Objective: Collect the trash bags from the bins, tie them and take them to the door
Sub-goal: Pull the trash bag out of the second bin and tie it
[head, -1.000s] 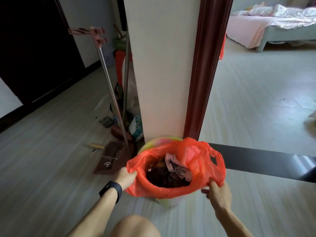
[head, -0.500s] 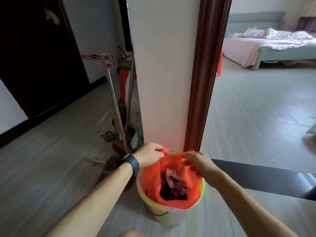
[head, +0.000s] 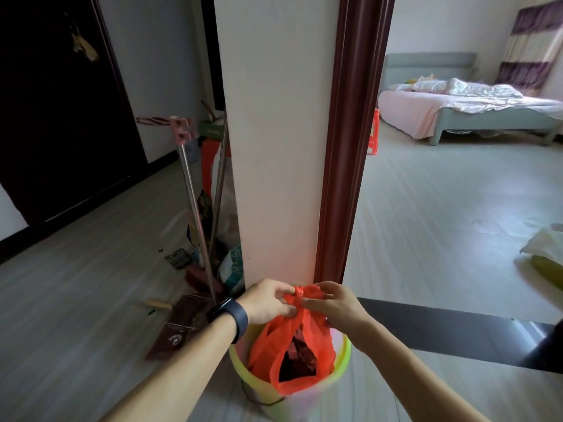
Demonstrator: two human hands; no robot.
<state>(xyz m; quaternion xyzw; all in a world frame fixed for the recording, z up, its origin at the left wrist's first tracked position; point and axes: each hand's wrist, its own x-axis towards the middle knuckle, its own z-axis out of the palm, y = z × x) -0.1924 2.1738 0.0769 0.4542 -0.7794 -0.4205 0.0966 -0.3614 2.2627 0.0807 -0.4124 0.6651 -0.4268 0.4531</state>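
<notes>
While the orange bag (head: 292,357) sits in the bin (head: 341,365), left hand (head: 268,303) and right hand (head: 332,304) pinch its handles above.

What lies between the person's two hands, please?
Head view: the gathered top of the orange trash bag, pinched by the left hand and right hand.

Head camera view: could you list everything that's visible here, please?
bin: one, yellow-green, floor, bottom centre
trash bag: one, orange-red, inside bin, top gathered
wall end: one, white, centre
door frame: one, dark red, right of wall end
poles: two, metal, leaning left of wall end
dustpan: one, brown, floor left of bin
bed: one, pink sheets, far room
stool: one, red, beside bed
curtain: one, purple-striped, top right
watch: one, black, left wrist
left hand: one, pinches bag's top
right hand: one, pinches bag's top
</notes>
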